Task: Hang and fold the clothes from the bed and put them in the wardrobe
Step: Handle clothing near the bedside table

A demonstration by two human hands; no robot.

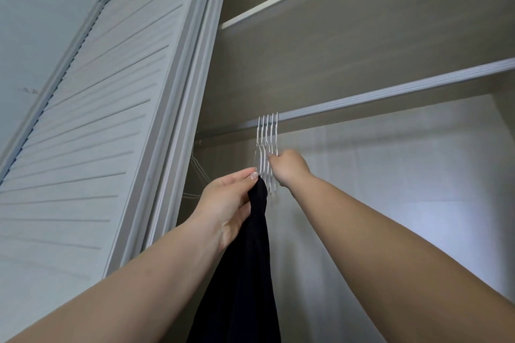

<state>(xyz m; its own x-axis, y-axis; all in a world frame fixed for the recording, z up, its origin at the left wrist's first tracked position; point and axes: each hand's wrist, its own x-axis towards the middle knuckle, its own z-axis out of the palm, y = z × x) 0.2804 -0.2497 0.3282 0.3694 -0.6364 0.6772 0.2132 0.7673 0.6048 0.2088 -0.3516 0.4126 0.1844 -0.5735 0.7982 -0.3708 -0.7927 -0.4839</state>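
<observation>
White wire hangers (267,147) bunch on the wardrobe rail (390,90); our right hand (289,166) has its fingers curled into them, gripping one or more, can't tell how many. Our left hand (228,200) pinches the black garment (250,273), which hangs down just beside the hangers. To do this well, we'd separate a single hanger, lift its hook straight off the rail, and keep the garment clear of the rest. Louvred door (92,120) stands at left.

White hangers (267,145) crowd the rail (390,92) at left; rightward, the rail hangs bare.
</observation>
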